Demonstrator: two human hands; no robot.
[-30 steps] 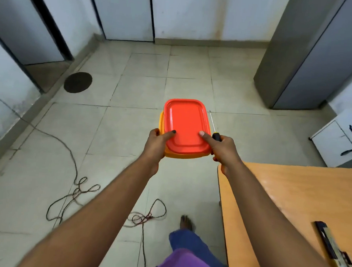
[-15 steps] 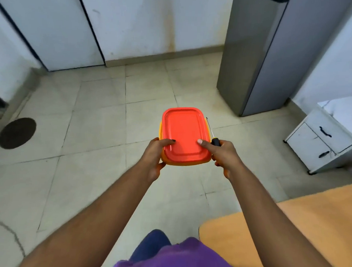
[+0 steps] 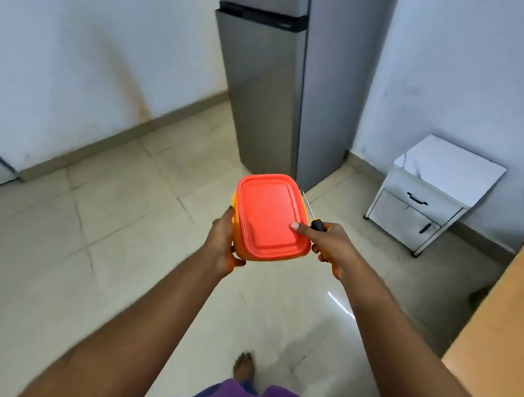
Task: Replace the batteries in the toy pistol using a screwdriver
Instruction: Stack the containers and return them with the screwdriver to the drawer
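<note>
I carry a yellow plastic box with an orange-red lid [image 3: 270,217] out in front of me, over the floor. My left hand [image 3: 223,245] grips its left side from below. My right hand [image 3: 328,245] holds the box's right edge, thumb on the lid, and also clasps a screwdriver [image 3: 313,217] whose thin shaft points away along the box. The toy pistol is out of view.
A grey fridge [image 3: 279,84] stands straight ahead against the wall. A small white drawer cabinet [image 3: 427,201] sits to its right. The wooden table edge [image 3: 496,332] runs along the right. My bare foot [image 3: 243,365] is on the tiled floor below.
My view has swung to the right: the table with the toy pistol left the frame, the fridge and white cabinet came closer. Both hands kept the box and screwdriver.
</note>
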